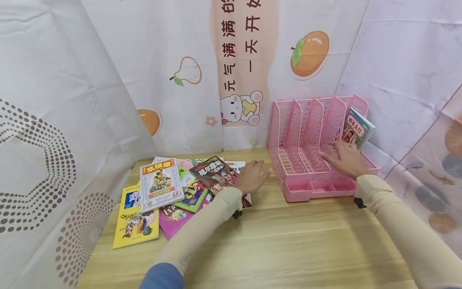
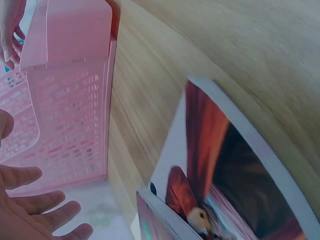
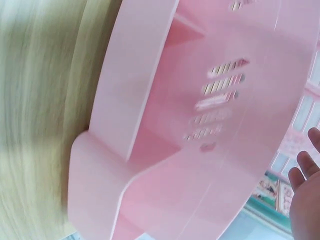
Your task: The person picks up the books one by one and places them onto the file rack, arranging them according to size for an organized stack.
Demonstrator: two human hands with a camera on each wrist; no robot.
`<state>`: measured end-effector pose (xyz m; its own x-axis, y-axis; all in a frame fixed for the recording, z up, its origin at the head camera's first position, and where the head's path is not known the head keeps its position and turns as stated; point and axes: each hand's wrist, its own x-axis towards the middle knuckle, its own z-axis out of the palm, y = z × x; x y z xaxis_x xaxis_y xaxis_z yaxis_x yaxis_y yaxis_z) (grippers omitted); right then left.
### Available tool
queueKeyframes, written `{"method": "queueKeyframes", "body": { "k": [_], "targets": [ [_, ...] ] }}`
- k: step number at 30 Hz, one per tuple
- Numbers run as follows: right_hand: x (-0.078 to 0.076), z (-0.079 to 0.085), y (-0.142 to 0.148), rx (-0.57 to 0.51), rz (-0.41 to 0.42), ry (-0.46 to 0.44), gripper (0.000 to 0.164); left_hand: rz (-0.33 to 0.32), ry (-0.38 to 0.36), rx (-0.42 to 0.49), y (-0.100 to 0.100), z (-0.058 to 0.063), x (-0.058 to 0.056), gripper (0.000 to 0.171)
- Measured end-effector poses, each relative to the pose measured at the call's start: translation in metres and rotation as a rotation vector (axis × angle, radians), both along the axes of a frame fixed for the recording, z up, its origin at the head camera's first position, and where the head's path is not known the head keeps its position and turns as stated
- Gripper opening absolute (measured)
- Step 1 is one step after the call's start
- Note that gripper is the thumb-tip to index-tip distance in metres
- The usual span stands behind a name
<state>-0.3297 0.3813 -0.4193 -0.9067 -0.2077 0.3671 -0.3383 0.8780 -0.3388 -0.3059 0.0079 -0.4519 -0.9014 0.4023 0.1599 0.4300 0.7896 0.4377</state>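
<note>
In the head view, my left hand (image 1: 250,177) hovers over the right edge of a spread of books, fingers spread loosely and holding nothing. Beneath and beside it lies a dark-covered comic-style book (image 1: 213,172). A pink plastic desk file rack (image 1: 310,178) with several upright slots stands at the right. My right hand (image 1: 345,159) is over its front, in front of the rightmost slot, with relaxed fingers and nothing gripped. A teal children's book (image 1: 357,126) leans in that slot, just behind the right hand. The right wrist view shows those fingers (image 3: 297,177) beside the teal book.
Left of the dark book are a white-bordered book (image 1: 161,184), a yellow book (image 1: 137,224), a purple book (image 1: 176,218) and a green-edged book (image 1: 193,192), overlapping on the wooden table (image 1: 288,241). Printed cloth (image 1: 151,60) hangs behind and at both sides.
</note>
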Motion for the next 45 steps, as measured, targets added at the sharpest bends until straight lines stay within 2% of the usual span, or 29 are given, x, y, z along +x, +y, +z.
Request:
{"method": "queueKeyframes", "body": {
  "k": [3, 13, 26, 36, 41, 45],
  "targets": [
    [-0.001, 0.0, -0.01, -0.028, 0.017, -0.022, 0.069, 0.003, -0.014, 0.018, -0.007, -0.001, -0.001, 0.068],
    [-0.006, 0.002, -0.04, -0.05, 0.073, -0.03, 0.066, 0.021, 0.002, -0.03, -0.025, -0.001, -0.002, 0.066],
    [-0.007, 0.0, -0.066, -0.038, 0.102, -0.046, 0.066, 0.023, 0.016, 0.019, -0.044, -0.007, 0.0, 0.066],
    [-0.008, -0.003, -0.092, -0.012, 0.142, -0.016, 0.063, 0.031, 0.016, 0.015, -0.068, -0.012, 0.003, 0.066],
    [-0.009, -0.008, -0.108, -0.033, 0.195, 0.019, 0.058, 0.012, 0.012, 0.017, -0.078, -0.015, 0.005, 0.065],
    [-0.01, -0.01, -0.123, -0.039, 0.222, 0.026, 0.058, 0.023, 0.007, 0.022, -0.083, -0.015, 0.008, 0.063]
  ]
}}
